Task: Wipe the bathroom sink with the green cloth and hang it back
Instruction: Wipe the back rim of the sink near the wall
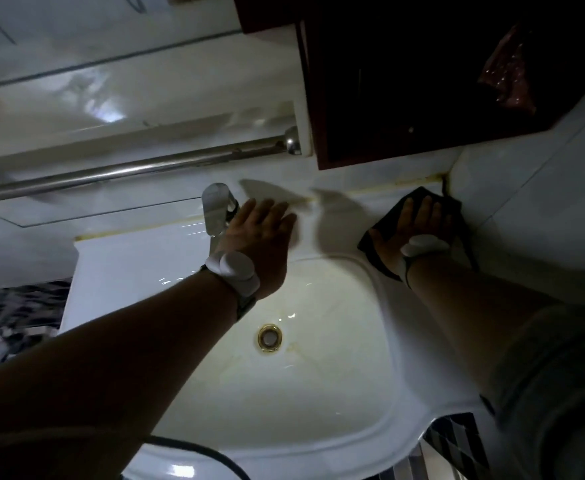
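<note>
Both forearms reach forward from the bottom corners over the white sink (319, 393), whose curved front rim sits closest and whose oval basin lies unoccupied around the brass-ringed drain (269, 337). Along the back, the flat ledge meets the tiled wall at a yellowed seam, and the ledge between the two hands is bare. At the far right corner the wall turns, closing that side in, with a dark red cabinet (422, 81) overhanging above. On that corner ledge lies the cloth (454, 209), dark in this dim light, spread flat with one edge trailing toward the basin rim. Pressed down on it is the right hand (412, 226), fingers straight and splayed, not curled round it. By the chrome faucet (216, 206) the left hand (260, 233) rests flat on the ledge, fingers extended together, holding nothing. Behind the faucet a metal towel bar (128, 169) runs along the wall.
</note>
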Demonstrator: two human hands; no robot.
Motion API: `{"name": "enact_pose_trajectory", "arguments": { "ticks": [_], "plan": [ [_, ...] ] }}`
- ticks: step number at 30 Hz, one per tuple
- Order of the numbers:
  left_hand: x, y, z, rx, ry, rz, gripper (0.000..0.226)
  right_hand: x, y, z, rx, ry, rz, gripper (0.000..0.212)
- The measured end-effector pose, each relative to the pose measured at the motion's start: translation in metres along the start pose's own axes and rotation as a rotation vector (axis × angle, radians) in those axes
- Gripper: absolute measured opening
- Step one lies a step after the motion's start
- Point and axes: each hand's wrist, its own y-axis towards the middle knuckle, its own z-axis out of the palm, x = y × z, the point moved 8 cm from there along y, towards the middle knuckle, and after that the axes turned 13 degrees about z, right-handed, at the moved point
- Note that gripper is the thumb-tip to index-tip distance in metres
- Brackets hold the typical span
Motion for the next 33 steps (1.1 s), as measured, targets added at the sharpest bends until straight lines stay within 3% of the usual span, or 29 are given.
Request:
{"name": "enact_pose_trajectory", "arguments": {
  "ticks": [8,12,17,20,29,33],
  "plan": [
    [0.035,-0.025,-0.008,0.039,0.144,-0.110,0.065,0.003,-0.008,-0.001,0.029,-0.026,0.030,0.094],
    [0.056,-0.040,-0.003,0.012,0.042,-0.226,0.069,0.005,-0.008,0.003,0.008,0.017,0.043,0.091],
    [0.057,-0.043,0.006,-0.040,-0.164,-0.252,0.071,0.022,-0.019,0.008,-0.042,0.063,0.031,0.080],
    [0.061,-0.043,0.009,-0.060,-0.239,-0.279,0.069,0.058,-0.033,0.012,-0.061,0.072,-0.077,0.070],
    [0.065,-0.039,0.012,-0.163,-0.337,-0.295,0.070,0.183,-0.105,0.010,-0.113,0.116,-0.512,0.065],
    [0.064,-0.038,0.012,-0.178,-0.320,-0.281,0.072,0.222,-0.124,0.018,-0.018,0.127,-0.639,0.062]
  ]
}}
